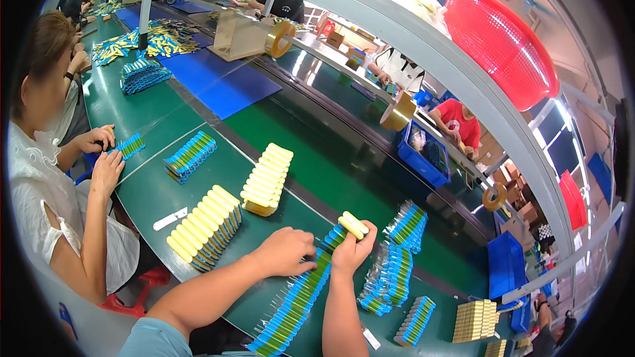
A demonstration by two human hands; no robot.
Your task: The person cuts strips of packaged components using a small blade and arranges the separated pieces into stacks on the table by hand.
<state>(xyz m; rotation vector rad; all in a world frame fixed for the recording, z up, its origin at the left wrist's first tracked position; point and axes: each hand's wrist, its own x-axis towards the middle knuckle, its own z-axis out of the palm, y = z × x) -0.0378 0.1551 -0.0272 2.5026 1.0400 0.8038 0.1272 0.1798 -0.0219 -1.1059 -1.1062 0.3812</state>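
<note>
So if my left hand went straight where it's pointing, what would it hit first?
Your left hand would likely meet the long row of blue-and-green pieces first, though any gap there is hard to judge.

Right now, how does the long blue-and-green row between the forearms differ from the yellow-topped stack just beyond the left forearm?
Color: the long row shows blue with a green band; the yellow-topped stack shows rounded yellow tops.
Length: the long row stretches farther than the yellow-topped stack.
Position: the left hand is by the long row's far end; the yellow-topped stack stands apart.
Shared: both have many narrow pieces lined up on the green table.
</note>
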